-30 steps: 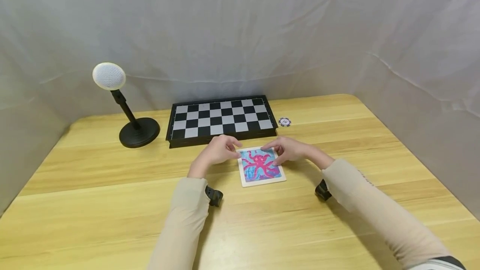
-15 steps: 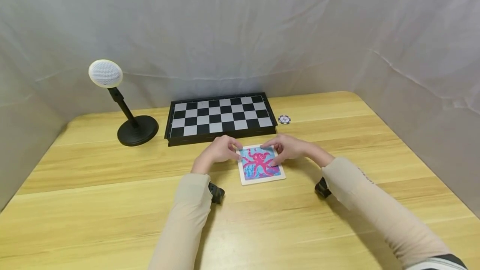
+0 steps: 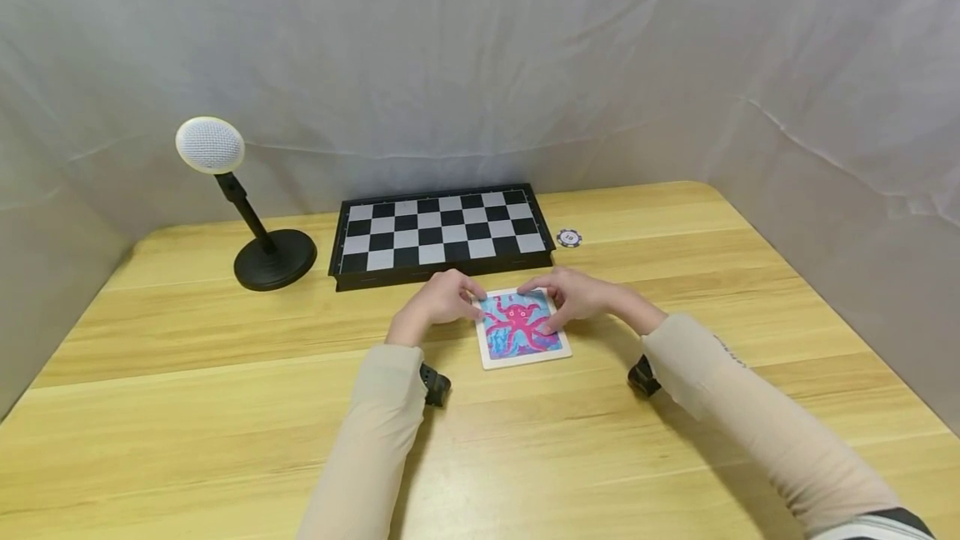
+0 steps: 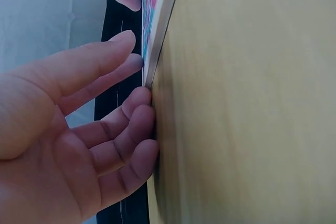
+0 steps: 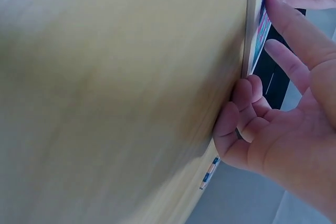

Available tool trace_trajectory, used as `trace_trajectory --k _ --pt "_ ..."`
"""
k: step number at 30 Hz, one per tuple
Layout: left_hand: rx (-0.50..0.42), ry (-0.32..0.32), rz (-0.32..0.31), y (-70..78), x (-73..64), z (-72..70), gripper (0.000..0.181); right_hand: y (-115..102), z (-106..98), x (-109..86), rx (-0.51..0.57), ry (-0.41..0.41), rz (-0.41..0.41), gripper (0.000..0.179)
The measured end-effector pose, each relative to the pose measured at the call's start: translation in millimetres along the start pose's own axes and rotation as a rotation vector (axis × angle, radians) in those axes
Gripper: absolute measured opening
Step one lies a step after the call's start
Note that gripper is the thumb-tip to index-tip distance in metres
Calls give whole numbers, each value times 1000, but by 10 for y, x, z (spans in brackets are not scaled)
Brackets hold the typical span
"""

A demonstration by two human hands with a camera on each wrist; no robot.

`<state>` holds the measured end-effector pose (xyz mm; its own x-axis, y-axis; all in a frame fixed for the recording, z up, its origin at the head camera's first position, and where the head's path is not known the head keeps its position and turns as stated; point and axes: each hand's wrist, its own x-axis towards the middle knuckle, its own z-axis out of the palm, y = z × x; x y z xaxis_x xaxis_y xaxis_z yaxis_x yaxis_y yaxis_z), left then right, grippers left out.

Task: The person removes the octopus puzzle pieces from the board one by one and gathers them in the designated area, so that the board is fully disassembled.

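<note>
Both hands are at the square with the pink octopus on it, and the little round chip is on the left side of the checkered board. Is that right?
Not quite: the little round chip is on the right side of the checkered board, as the head view shows. The left hand and right hand are indeed at the octopus square.

Octopus card (image 4: 157,22) cut off in both wrist views
I can't read the tiny lettering (image 3: 729,350) on the right sleeve (image 3: 757,423); the right hand (image 3: 581,297) hides one card corner.
</note>
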<state>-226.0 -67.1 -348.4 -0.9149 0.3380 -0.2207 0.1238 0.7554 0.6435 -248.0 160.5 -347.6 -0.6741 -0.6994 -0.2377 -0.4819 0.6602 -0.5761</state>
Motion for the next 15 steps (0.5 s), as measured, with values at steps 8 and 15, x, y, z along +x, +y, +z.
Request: trace_trajectory --k 8,15 --pt "-9 4 -8 -7 22 7 22 1 11 22 -20 -19 -39 55" --pt "11 1 -13 28 27 4 22 -10 11 15 -19 -19 -71 54"
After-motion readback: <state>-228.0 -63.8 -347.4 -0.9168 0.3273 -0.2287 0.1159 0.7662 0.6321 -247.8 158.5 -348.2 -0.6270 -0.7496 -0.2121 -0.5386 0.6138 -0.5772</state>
